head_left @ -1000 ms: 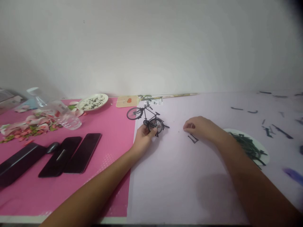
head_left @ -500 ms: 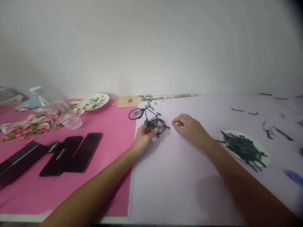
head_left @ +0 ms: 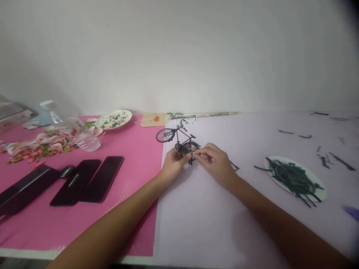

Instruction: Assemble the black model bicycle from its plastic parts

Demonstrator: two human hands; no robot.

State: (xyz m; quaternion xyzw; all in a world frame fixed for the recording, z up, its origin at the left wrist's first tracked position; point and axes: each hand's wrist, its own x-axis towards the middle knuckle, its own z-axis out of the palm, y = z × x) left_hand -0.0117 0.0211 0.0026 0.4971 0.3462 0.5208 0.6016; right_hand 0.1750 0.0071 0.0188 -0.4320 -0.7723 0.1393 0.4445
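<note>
Left hand (head_left: 173, 164) clamps the model bicycle (head_left: 185, 142), right hand (head_left: 215, 160) pinches together at its rear wheel (head_left: 187, 147), the bottle label (head_left: 76, 125) unreadably blurred!

The bicycle (head_left: 183, 142) is black. At eight o'clock from it, the table cover (head_left: 140, 157) is bright pink with a patch of pale dots under two black phones (head_left: 102, 179). At nine, petals (head_left: 46, 139) mix pink, coral and green; at ten, a yellowish card (head_left: 148, 120) bears an orange-red motif. Towards four, a white plate (head_left: 322, 194) holds blackish-green parts (head_left: 293, 175) on a pale lilac sheet (head_left: 202, 224).
</note>
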